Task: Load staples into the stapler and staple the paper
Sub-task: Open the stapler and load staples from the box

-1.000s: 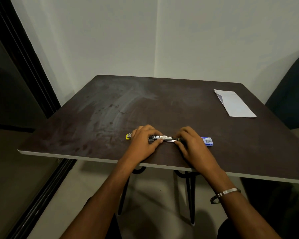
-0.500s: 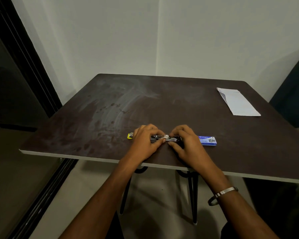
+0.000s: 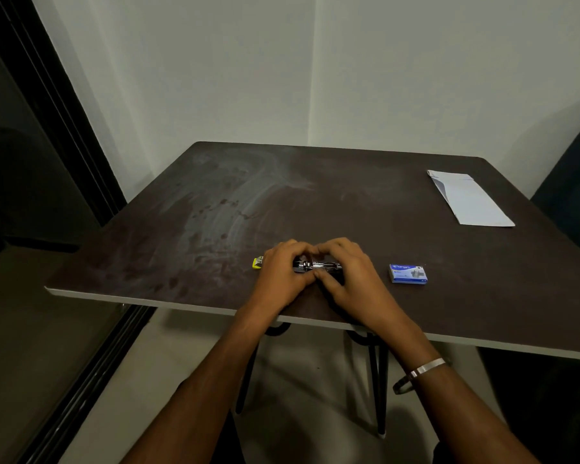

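Head view: both hands curl round the stapler [image 3: 317, 265] near the table's [image 3: 349, 195] near edge, left hand [image 3: 282, 274] on its yellow end, right hand [image 3: 350, 276] on its metal end. Staple box [image 3: 408, 273] (closed, contents hidden) lies right of them; paper [image 3: 471, 204] far right.

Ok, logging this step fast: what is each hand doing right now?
Left hand: fingers curled round the stapler, holding it on the table.
Right hand: also gripping the stapler.
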